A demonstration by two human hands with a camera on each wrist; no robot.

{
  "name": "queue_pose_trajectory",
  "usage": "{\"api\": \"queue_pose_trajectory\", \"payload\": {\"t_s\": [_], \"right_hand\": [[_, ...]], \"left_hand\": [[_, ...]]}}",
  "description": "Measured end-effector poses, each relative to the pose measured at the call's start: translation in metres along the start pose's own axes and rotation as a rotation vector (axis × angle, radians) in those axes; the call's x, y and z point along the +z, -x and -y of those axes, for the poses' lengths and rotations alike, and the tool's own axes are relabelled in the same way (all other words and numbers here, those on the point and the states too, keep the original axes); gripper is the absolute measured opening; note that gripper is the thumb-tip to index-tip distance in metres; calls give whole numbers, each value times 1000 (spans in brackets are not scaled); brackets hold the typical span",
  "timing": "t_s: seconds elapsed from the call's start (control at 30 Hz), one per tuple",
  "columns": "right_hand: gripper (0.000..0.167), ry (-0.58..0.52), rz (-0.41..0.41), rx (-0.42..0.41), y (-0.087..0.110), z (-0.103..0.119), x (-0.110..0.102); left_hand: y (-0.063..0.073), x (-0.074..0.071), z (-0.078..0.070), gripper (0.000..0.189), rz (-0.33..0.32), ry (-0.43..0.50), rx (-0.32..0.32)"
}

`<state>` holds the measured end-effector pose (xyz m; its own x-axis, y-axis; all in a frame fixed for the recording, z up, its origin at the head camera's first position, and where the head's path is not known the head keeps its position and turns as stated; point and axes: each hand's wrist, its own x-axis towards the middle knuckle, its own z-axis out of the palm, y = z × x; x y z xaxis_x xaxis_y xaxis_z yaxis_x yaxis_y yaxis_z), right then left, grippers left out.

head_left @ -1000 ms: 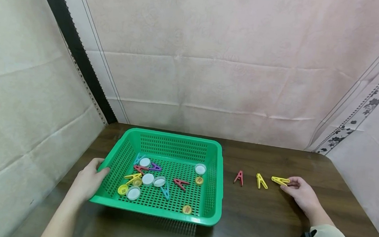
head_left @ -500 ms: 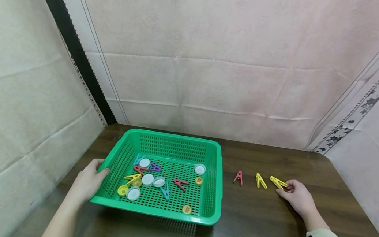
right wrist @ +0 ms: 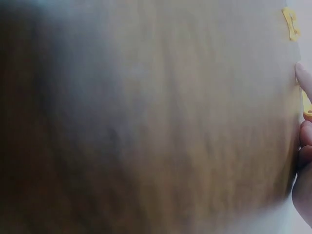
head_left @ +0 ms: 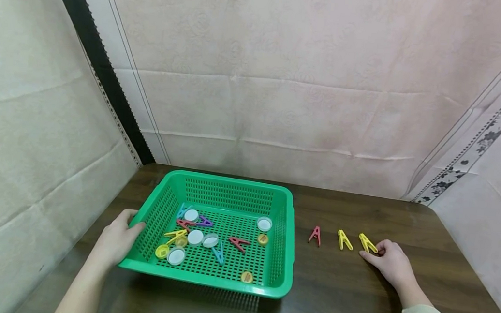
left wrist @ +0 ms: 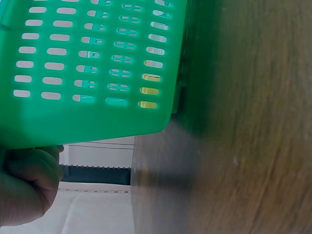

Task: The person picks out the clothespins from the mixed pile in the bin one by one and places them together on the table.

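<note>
My left hand (head_left: 115, 239) grips the left rim of a green perforated plastic basket (head_left: 287, 227), thumb over the edge. In the left wrist view, curled fingers (left wrist: 36, 178) show at the basket's rim. At the right, my right hand (head_left: 393, 264) pinches the lower end of a yellow clothespin (head_left: 367, 242) at the tabletop between thumb and fingers. Just left of it lie another yellow clothespin (head_left: 344, 240) and a red clothespin (head_left: 315, 235), making a row. The right wrist view catches only the fingertips (right wrist: 304, 80) and parts of yellow clothespins.
Inside the basket are several clothespins, such as a red one (head_left: 238, 243) and a purple one (head_left: 204, 221), with white caps (head_left: 195, 237) and yellow caps (head_left: 247, 276). Brown wooden table (head_left: 332, 293) lies underneath; pale cloth (head_left: 258, 108) hangs behind and at both sides.
My right hand has turned the yellow clothespin from lying sideways to slanting like its neighbour and shifted slightly toward me. My left hand and the basket stay put.
</note>
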<state>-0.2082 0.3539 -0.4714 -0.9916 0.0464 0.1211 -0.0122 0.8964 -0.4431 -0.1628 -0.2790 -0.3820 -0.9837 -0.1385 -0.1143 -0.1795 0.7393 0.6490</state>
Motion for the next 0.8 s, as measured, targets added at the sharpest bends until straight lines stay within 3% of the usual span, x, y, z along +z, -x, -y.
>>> {"api": "queue_pose_trajectory", "payload": {"t_s": [0.8], "right_hand": [[56, -1, 8, 13, 1, 4, 0]], "left_hand": [[2, 0, -1, 57, -12, 5, 19]]}}
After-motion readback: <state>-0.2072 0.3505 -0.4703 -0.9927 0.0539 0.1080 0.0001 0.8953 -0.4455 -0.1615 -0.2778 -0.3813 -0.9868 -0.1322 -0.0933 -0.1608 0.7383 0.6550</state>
